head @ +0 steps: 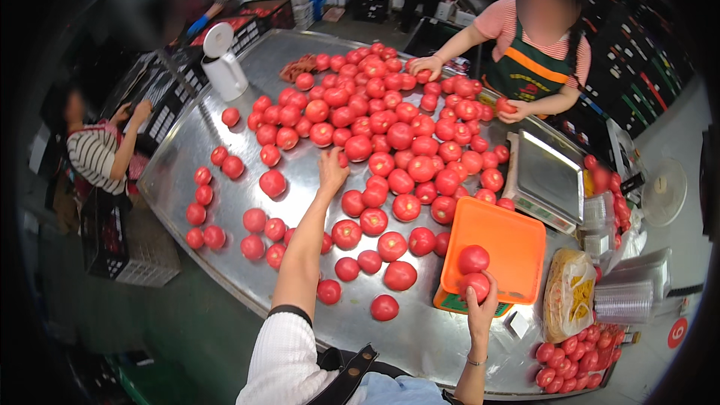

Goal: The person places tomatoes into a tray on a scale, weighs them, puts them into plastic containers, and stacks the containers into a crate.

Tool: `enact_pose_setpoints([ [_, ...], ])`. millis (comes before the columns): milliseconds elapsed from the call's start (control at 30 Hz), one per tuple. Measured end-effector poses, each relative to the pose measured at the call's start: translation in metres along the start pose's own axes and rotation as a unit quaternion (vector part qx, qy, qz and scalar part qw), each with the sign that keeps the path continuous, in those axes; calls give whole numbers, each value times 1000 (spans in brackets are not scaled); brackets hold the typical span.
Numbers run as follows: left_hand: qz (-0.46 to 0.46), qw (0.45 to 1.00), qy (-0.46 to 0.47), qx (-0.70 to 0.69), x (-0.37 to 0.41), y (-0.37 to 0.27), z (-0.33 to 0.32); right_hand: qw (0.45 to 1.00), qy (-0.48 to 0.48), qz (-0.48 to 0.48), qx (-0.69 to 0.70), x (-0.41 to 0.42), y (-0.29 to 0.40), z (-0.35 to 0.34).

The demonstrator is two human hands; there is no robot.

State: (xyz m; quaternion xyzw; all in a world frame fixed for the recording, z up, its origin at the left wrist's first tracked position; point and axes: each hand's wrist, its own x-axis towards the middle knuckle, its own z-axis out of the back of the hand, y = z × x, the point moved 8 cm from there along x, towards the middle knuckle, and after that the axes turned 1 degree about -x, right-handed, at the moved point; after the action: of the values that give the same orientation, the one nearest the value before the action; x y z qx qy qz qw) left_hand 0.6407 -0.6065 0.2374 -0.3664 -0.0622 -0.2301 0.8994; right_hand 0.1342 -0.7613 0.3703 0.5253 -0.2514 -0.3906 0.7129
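Red tomatoes [400,136] lie spread in a large heap over a stainless steel table [225,281]. My left hand [333,167] reaches across the table with its fingers on a small tomato [342,159] at the heap's near left edge. My right hand [482,298] holds a tomato [475,286] at the near part of an orange plastic tray [514,253]. A second tomato [473,259] lies in the tray, right beside the held one. The tray rests on an orange and green device, mostly hidden beneath it.
A scale [548,177] stands right of the heap, with a bag of yellow items [571,295], clear plastic containers [624,301] and packed tomatoes [579,360] nearer. A white kettle [226,76] stands far left. A co-worker [529,67] across the table handles tomatoes. Black crates [132,247] flank the left.
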Motion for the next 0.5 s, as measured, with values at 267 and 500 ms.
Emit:
enact_pose_setpoints([
  [267, -143, 961, 79, -225, -130, -213, 56, 996, -79, 28, -29, 55, -19, 26],
  [500, -334, 899, 260, -113, -267, -334, 9, 972, -50, 48, -225, 77, -34, 55],
])
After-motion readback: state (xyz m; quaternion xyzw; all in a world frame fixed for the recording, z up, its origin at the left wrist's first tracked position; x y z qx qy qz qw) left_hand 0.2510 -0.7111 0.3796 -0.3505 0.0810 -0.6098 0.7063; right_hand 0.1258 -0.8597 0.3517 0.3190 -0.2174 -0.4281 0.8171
